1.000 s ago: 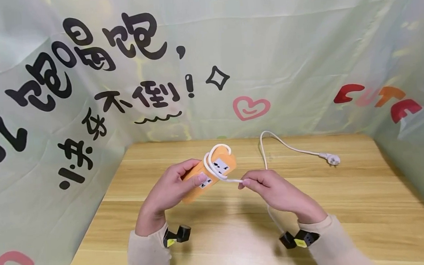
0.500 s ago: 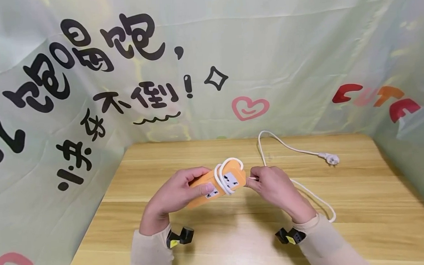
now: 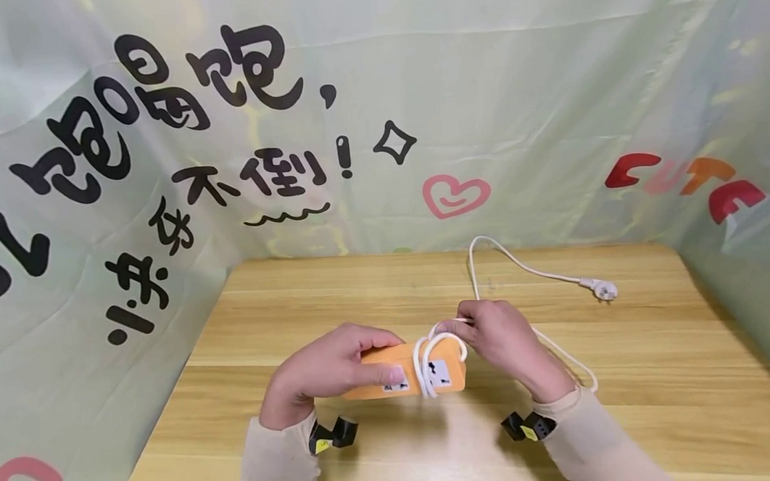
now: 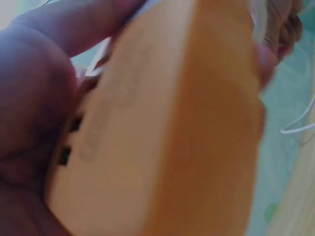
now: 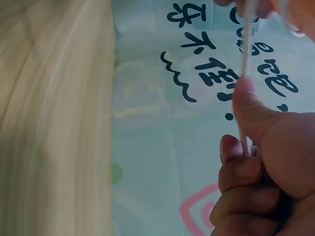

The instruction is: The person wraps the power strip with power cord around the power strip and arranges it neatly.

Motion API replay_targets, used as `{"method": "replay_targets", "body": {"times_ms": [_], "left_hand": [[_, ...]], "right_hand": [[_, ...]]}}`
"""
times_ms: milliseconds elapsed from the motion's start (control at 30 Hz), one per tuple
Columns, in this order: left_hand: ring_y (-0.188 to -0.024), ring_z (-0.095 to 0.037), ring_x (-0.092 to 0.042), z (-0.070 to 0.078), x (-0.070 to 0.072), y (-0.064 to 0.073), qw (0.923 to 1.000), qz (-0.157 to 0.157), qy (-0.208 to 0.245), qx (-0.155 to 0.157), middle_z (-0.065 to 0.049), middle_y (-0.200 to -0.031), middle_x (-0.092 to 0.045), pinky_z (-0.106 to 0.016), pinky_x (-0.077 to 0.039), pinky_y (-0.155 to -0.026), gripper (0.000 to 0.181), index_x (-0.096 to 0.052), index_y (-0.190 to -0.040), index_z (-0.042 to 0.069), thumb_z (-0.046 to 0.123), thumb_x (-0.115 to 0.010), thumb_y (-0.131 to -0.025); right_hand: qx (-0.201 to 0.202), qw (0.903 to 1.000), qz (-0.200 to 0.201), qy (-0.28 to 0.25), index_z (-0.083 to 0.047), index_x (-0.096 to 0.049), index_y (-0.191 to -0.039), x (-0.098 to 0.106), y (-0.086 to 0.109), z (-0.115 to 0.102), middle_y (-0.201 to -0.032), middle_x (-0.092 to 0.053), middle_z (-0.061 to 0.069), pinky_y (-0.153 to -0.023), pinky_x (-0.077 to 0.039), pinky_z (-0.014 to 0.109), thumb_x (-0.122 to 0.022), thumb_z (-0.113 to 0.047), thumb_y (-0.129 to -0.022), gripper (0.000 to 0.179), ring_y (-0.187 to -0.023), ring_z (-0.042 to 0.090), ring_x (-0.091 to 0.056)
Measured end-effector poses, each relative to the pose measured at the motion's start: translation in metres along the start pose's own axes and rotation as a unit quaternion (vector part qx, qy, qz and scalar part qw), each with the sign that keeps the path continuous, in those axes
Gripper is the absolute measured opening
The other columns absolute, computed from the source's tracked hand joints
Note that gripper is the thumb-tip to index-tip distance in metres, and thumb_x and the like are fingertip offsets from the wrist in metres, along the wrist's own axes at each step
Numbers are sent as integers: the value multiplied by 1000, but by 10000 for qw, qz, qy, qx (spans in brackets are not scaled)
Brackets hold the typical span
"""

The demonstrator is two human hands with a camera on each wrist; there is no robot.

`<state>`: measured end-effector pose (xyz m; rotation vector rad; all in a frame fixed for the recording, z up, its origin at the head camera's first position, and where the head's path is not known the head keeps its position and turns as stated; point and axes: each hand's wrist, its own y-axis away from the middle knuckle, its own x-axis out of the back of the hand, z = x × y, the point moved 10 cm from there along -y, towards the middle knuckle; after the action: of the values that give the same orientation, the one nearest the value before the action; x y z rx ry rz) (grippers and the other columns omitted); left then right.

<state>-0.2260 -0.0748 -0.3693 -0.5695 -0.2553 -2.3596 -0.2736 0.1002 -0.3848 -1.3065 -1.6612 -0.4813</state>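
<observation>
My left hand (image 3: 336,365) grips an orange power strip (image 3: 379,357) with white socket faces, its thumb across one of them. The strip lies nearly level across the head view, sockets toward me. A white cord (image 3: 423,369) loops around its right end. Just beyond that end, my right hand (image 3: 503,340) pinches the cord, fingers curled around it. In the right wrist view, the cord (image 5: 247,54) runs taut past the thumb into the curled fingers. The left wrist view is mostly filled by the power strip's side (image 4: 142,123).
Past my right hand the cord trails over the wooden table (image 3: 654,386). Its far stretch curves back to a white plug (image 3: 605,289) at the back right. Printed cloth walls (image 3: 534,102) enclose the table at the back and sides.
The power strip has moved down and right and turned from slanted to nearly level. My right hand has shifted from below the strip's right end to just above it, drawing the cord along.
</observation>
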Motion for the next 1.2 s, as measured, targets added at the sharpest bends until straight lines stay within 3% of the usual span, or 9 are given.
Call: {"method": "replay_targets", "body": {"times_ms": [167, 333, 600, 800, 933, 1200], "left_hand": [[-71, -3, -55, -12, -14, -6, 9959, -294, -775, 355, 14, -82, -66, -20, -47, -69, 13, -78, -103, 26, 36, -79, -95], [-64, -1, -48, -21, -24, -18, 9833, -263, -1688, 631, 16, -72, -56, -20, -42, -65, 14, -72, -89, 28, 40, -77, -94], [-63, -5, -52, -30, -22, -24, 9759, 69, -1817, 1203, 13, -74, -63, -23, -45, -63, 12, -74, -92, 26, 37, -79, -92], [-62, -8, -52, -33, -11, -24, 9659, 526, -2083, 1443, 11, -72, -62, -26, -44, -63, 15, -73, -91, 24, 37, -80, -92], [-62, -11, -52, -34, -2, -23, 9575, 915, -2215, 1605, 9, -70, -61, -28, -43, -61, 17, -72, -89, 22, 38, -79, -92], [-64, -17, -58, -40, 32, -8, 9333, 2290, -1711, 2175, 4, -74, -66, -32, -46, -59, 25, -76, -94, 20, 45, -78, -92]], "right_hand": [[87, 9987, -305, -406, -21, -71, -81, -1, 2, -3, -69, -56, -10, -61, -40, 28, -72, -26, -102, 21, -62, 8, -45], [-41, 9986, 81, -512, -23, -76, -83, 5, 1, -4, -75, -68, -10, -62, -44, 28, -76, -26, -98, 16, -63, 8, -51], [-380, 9937, 433, -960, -19, -78, -80, 14, 7, -12, -72, -68, -9, -58, -42, 26, -81, -22, -94, 14, -61, 8, -50], [-538, 9862, 579, -1454, -17, -77, -78, 15, 12, -23, -67, -65, -9, -54, -40, 24, -80, -19, -93, 15, -58, 8, -48], [-474, 9814, 494, -1796, -14, -78, -85, 11, 15, -32, -69, -65, -6, -55, -42, 25, -74, -20, -99, 16, -60, 8, -50], [29, 9679, 216, -2503, -4, -76, -117, 0, 17, -49, -89, -71, 4, -57, -41, 25, -57, -9, -108, 22, -61, 4, -44]]}}
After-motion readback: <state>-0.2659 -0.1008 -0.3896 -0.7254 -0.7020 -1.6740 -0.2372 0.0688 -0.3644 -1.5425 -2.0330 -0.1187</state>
